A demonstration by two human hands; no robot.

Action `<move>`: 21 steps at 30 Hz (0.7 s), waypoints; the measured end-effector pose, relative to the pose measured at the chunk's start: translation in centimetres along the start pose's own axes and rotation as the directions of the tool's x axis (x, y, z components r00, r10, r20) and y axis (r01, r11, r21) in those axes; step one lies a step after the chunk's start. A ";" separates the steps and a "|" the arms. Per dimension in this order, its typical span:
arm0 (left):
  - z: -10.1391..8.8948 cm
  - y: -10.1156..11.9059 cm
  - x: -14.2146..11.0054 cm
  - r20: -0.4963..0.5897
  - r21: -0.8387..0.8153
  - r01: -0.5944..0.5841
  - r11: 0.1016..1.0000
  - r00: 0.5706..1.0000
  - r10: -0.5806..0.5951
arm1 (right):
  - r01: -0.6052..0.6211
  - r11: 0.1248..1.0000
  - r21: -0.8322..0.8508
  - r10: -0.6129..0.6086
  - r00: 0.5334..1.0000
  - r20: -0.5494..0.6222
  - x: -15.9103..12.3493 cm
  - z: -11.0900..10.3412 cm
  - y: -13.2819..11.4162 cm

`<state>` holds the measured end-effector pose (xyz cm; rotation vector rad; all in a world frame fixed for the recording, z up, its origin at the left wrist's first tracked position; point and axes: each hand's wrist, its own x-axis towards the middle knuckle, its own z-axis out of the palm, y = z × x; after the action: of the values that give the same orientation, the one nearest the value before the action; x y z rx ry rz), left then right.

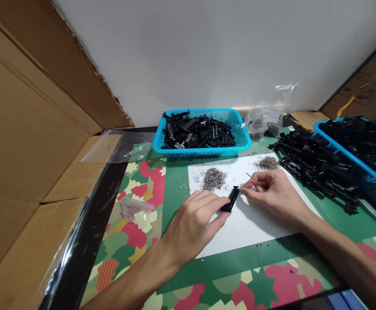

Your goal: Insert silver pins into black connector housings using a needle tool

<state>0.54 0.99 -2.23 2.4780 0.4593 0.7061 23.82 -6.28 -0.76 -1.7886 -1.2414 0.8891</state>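
My left hand [197, 217] pinches a small black plastic part [233, 197] between thumb and fingers, tilted over a white sheet of paper [252, 226]. Close to the part's upper end, my right hand [273, 191] is closed around a thin metal tool [251, 177] like tweezers or a pick, its shaft pointing up and left. Whether the right fingertips also hold a tiny piece is too small to tell. Behind the left hand lies a pile of small metal springs or clips [214, 178]. A second metal pile [268, 162] sits beyond the right hand.
A blue basket [201, 152] of black parts stands at the back. More black parts [317, 163] are heaped at the right beside another blue basket [352, 153]. Plastic bags [262, 122] of metal pieces stand behind. Cardboard [29, 107] walls the left side; a small plastic bag [138, 209] lies nearby.
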 end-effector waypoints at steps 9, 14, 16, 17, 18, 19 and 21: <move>0.2 0.3 -0.1 -0.008 0.007 -0.039 0.999 0.999 0.039 | 0.041 0.998 -0.055 -0.044 0.997 -0.065 -0.3 0.6 0.5; 0.2 0.2 -0.3 0.002 -0.005 -0.043 0.999 0.999 0.043 | 0.063 0.996 -0.067 -0.068 0.995 -0.077 -0.5 0.8 0.7; 0.2 0.3 -0.3 0.017 -0.004 -0.044 0.999 0.999 0.044 | 0.066 0.995 -0.075 -0.072 0.995 -0.071 -0.6 0.8 0.7; 0.2 0.3 -0.3 0.027 -0.005 -0.045 0.999 0.999 0.045 | 0.068 0.994 -0.081 -0.074 0.995 -0.069 -0.6 0.8 0.7; 0.2 0.3 -0.3 0.036 -0.008 -0.046 0.999 0.998 0.046 | 0.071 0.994 -0.088 -0.077 0.995 -0.067 -0.7 0.8 0.7; 0.1 0.3 -0.2 0.040 -0.013 -0.048 0.999 0.998 0.048 | 0.074 0.993 -0.095 -0.080 0.995 -0.065 -0.7 0.8 0.6; 0.1 0.3 -0.2 0.038 -0.024 -0.048 0.999 0.998 0.049 | 0.078 0.991 -0.110 -0.085 0.994 -0.063 -0.7 0.9 0.5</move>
<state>0.56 0.61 -2.21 2.4832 0.3761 0.6782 23.06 -6.92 -1.51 -1.8228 -1.3302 0.7218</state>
